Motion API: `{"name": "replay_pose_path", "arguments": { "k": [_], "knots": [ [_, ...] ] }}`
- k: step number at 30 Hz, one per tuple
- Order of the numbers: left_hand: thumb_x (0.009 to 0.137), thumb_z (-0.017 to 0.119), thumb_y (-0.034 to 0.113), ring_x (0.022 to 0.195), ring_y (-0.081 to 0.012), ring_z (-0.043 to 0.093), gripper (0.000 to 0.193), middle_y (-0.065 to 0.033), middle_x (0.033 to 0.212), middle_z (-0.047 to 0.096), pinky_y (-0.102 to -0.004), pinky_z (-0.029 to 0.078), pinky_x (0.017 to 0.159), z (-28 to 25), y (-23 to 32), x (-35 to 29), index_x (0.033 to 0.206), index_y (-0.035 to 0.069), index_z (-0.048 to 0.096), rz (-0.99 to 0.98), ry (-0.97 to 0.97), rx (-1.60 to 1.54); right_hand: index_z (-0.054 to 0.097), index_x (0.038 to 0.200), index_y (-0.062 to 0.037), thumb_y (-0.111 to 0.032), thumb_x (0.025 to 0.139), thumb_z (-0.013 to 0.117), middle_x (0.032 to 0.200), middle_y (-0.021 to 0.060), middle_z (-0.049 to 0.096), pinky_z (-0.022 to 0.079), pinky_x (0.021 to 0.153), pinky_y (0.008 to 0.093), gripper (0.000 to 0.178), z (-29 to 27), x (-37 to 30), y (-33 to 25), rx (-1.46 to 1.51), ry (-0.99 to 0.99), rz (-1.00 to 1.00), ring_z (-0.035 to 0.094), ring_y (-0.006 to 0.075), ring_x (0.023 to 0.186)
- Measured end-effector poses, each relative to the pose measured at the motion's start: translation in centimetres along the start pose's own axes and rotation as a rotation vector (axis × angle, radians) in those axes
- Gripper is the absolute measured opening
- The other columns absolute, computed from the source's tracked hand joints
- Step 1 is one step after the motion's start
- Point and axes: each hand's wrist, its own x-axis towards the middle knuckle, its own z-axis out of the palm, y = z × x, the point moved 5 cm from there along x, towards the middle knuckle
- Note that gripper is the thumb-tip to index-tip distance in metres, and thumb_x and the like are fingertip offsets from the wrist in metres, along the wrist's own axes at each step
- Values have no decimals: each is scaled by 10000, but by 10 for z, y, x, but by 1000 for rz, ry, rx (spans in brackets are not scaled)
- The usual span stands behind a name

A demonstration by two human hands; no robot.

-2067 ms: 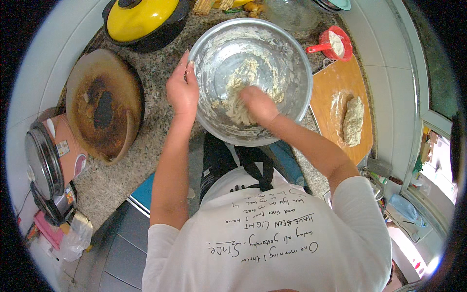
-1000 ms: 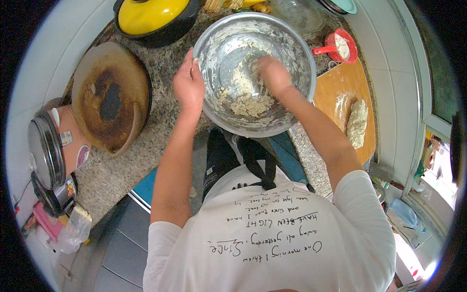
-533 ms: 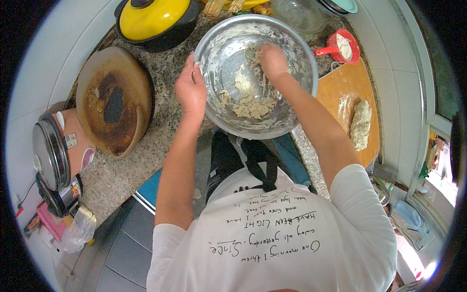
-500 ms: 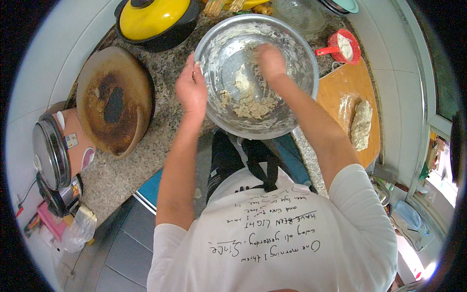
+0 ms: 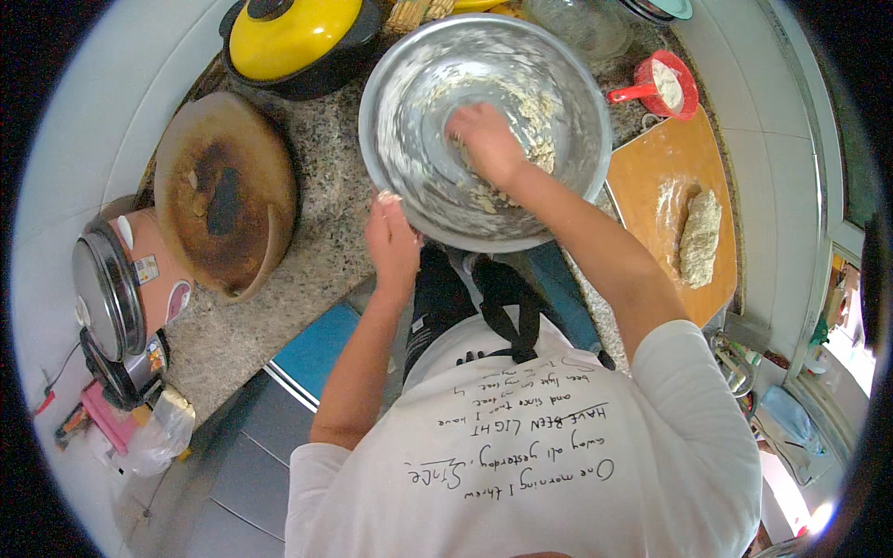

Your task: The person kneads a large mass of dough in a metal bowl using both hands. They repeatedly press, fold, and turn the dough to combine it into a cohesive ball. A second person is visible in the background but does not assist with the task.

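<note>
A wide metal mixing bowl is in front of me, its inner wall streaked with flour. Crumbly, shaggy dough lies along the right and lower part of its bottom. My left hand is closed at the lower left rim, with dough stuck to its fingertips. Inside the bowl, my right hand reaches down near the middle, left of the dough; its fingers are blurred and their tips hidden. To the right, a rough dough log rests on a floury wooden board.
A red scoop of flour stands beyond the board. Left of the bowl are a large browned round pan and a black pot with a yellow lid. A pink cooker sits farther left. A glass bowl is at the back.
My left hand has slid from the bowl's left side to its lower left rim. My right hand has moved left and nearer. The dough now lies farther right, and the bowl wall looks blurred.
</note>
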Motion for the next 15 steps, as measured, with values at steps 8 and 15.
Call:
{"name": "replay_pose_path", "arguments": {
  "k": [8,15],
  "knots": [
    [1031,421,298,1069,-317,646,462,-225,1264,618,-367,484,920,-33,54,107,1399,34,509,470,159,414,645,1070,-46,79,749,579,1135,143,617,469,964,425,351,-21,-13,33,290,73,69,567,370,1104],
    [967,525,120,1156,-293,631,399,-207,1255,636,-346,466,970,6,84,95,1360,70,564,535,38,287,648,1033,-13,-33,796,573,1055,193,622,488,895,447,249,-7,42,17,116,203,282,594,377,1004]
  ]
}}
